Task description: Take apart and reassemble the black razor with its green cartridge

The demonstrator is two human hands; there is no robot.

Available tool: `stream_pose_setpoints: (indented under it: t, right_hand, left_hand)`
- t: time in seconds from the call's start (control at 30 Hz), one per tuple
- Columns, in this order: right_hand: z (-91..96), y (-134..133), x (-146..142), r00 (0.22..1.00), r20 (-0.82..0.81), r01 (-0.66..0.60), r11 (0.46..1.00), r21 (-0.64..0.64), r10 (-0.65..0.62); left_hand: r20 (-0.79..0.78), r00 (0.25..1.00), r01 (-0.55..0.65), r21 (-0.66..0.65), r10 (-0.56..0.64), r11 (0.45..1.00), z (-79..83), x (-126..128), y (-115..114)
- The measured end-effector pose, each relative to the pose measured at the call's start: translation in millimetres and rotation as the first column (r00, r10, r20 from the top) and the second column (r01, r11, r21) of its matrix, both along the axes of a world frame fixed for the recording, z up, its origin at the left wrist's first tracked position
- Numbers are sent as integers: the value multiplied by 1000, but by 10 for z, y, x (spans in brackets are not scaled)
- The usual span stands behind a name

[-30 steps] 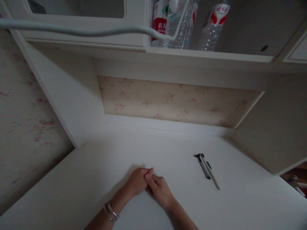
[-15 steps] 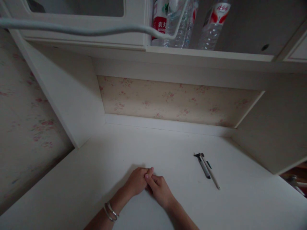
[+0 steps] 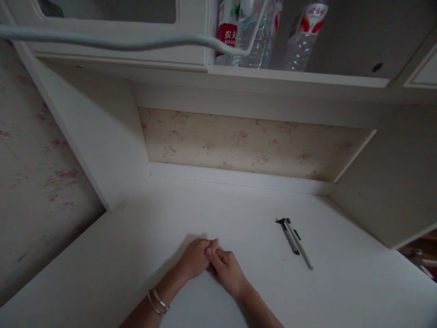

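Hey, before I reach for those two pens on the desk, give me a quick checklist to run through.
1. Left hand free: ok, empty, resting against the right hand.
2. Right hand free: ok, empty, fingers curled.
3. Pens located: ok, two lie side by side on the desk, right of the hands.
4. Path to pens: ok, bare desk between.
5. Pen tips covered: cannot tell, too dim.
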State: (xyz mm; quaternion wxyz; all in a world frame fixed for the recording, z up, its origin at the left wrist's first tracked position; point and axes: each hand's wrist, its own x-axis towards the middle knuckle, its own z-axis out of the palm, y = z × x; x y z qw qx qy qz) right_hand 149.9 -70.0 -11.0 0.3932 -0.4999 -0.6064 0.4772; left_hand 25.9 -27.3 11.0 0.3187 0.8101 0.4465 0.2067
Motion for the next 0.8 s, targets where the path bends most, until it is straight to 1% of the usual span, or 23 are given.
stream_pose_setpoints:
  t: [0.2,0.37,0.7,0.8]
  right_hand:
    - [-2,1,5,1000,1,-8,1000,2,8]
    - [-14,4,0,1000,16,9,1000,-1,-9]
    - [10,1,-1,1000,-14,-2,1000,-11,1]
    - [3,1,-3,1000,-17,5,1000,-15,-5]
  left_hand:
    - [-3,1000,-19,-6,19,1000,-4,3,0]
    - [-1,1000,-17,-7,17,1000,-3,1,3]
    - [-1,1000,-18,-48,18,999,-6,-6,3]
    - [-14,1000,-22,-32,22,999,-25,3,9]
